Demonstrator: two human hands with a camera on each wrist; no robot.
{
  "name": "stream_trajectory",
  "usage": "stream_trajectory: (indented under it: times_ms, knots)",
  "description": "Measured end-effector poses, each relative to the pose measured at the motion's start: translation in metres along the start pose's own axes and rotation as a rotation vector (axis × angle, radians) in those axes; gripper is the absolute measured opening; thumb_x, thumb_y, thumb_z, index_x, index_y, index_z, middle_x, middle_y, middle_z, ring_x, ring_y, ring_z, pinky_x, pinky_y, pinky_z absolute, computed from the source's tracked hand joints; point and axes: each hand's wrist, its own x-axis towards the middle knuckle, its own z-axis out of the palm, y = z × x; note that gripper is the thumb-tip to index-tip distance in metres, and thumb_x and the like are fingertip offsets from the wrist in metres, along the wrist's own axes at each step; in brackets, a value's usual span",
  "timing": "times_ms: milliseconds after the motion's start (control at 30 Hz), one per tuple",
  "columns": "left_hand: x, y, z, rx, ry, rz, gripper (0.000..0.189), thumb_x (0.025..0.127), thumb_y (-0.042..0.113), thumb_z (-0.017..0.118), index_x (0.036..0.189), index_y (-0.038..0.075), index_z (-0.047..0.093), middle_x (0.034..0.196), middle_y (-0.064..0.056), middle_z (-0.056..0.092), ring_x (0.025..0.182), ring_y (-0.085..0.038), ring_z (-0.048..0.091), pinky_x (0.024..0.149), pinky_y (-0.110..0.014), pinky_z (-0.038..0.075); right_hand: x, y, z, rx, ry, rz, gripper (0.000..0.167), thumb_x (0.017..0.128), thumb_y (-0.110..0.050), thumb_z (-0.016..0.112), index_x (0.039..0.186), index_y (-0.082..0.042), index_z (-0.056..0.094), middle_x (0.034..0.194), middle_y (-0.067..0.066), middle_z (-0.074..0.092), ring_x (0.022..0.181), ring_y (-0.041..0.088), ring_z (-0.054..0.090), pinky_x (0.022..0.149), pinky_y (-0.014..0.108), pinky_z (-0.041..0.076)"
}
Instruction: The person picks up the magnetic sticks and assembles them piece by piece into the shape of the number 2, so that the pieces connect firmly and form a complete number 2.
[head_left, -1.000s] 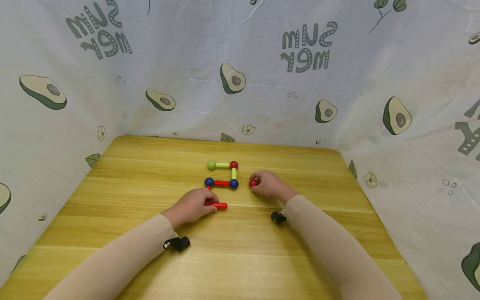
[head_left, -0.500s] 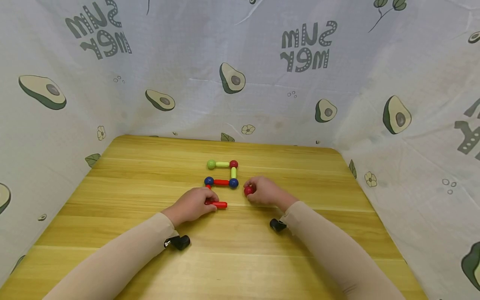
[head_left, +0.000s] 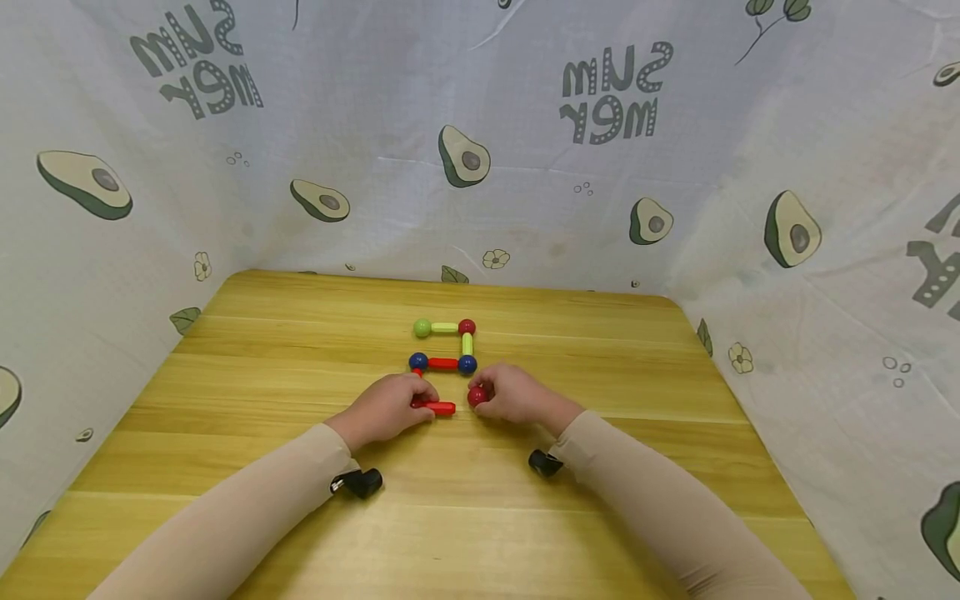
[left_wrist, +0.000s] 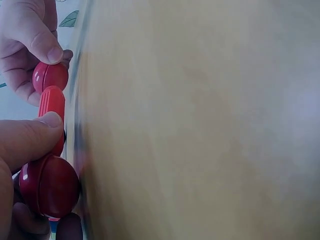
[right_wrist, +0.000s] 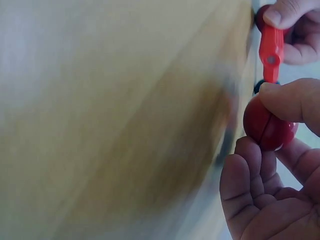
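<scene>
My left hand (head_left: 386, 408) grips a red magnetic rod (head_left: 444, 408), its free end pointing right. In the left wrist view the thumb lies along that rod, and a red ball (left_wrist: 52, 187) sits at its near end between the fingers. Thumb and fingers of my right hand (head_left: 517, 396) pinch another red ball (head_left: 477, 396), a small gap right of the rod's free end in the head view. Behind the hands lies a chain of balls and rods: green ball (head_left: 422, 328), red ball (head_left: 467, 327), and two blue balls (head_left: 467, 365). A short red rod (head_left: 417, 374) runs from the left blue ball toward my left hand, partly hidden.
The pieces lie on a wooden table (head_left: 480, 517). A white cloth with avocado prints (head_left: 390, 108) hangs behind it and along the sides. Small black cameras (head_left: 363, 483) sit at both wrists.
My right hand has carried its red ball left and toward me, up to the free end of the red rod. The left hand and the chain stay nearly still.
</scene>
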Motion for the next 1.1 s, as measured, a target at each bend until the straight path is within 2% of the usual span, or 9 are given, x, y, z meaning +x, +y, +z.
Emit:
stream_trajectory:
  times_ms: [467,700,1100]
  knots:
    - [0.006,-0.001,-0.003,-0.002,-0.002,0.014,0.014,0.094,0.024,0.082,0.106,0.019,0.077,0.094,0.008,0.07,0.085,-0.013,0.058,0.087,-0.035,0.052,0.004,-0.007,0.009,-0.043,0.002,-0.047,0.029,0.091,-0.011,0.082,0.118,-0.008,0.073,0.102,0.003,0.07,0.09,0.017,0.061,0.085,0.033,0.056]
    - [0.008,0.0,-0.004,-0.012,-0.005,0.009,0.012,0.094,0.024,0.081,0.105,0.019,0.077,0.093,0.008,0.07,0.084,-0.013,0.058,0.087,-0.035,0.052,0.005,-0.01,0.01,-0.066,-0.003,-0.048,0.03,0.091,-0.012,0.084,0.118,-0.008,0.073,0.104,0.003,0.071,0.092,0.016,0.062,0.089,0.035,0.057]
    - [0.009,0.0,-0.004,-0.016,-0.015,-0.008,0.013,0.095,0.025,0.081,0.107,0.02,0.077,0.094,0.008,0.07,0.085,-0.014,0.058,0.087,-0.034,0.051,0.006,-0.012,0.011,-0.055,-0.011,-0.036,0.03,0.09,-0.012,0.084,0.118,-0.009,0.072,0.102,0.002,0.07,0.091,0.016,0.061,0.087,0.033,0.057]
